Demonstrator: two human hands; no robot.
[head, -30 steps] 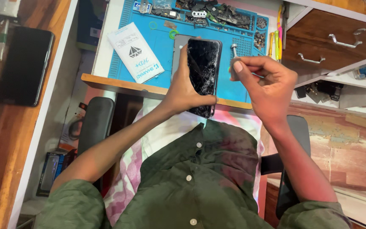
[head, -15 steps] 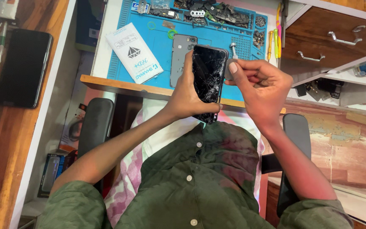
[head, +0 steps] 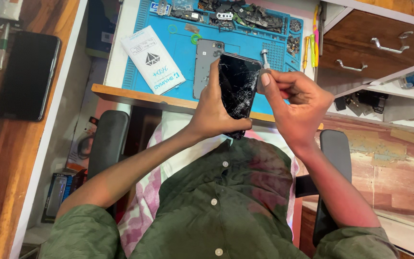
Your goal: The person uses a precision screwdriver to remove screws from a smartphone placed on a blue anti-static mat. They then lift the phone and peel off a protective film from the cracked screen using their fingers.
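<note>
Nearest your chest, your left hand (head: 212,115) grips the cracked phone (head: 238,91) upright; your right hand (head: 295,103) pinches a small tool (head: 263,73) at its edge, apparently prying. Beyond, a grey back cover (head: 203,64) lies on the blue mat (head: 183,52).

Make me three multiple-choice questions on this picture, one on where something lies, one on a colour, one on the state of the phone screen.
1. Where does the white packet lie?
A. on the mat's left part
B. in a drawer
C. on the chair

2. What colour is the work mat?
A. red
B. blue
C. grey

3. What state is the phone screen in, held in the left hand?
A. lit and whole
B. cracked
C. covered by cloth

Answers: 1 A, it rests at the mat's left edge. 2 B, its surface is blue. 3 B, white cracks spread across the dark glass, near the right hand.
</note>
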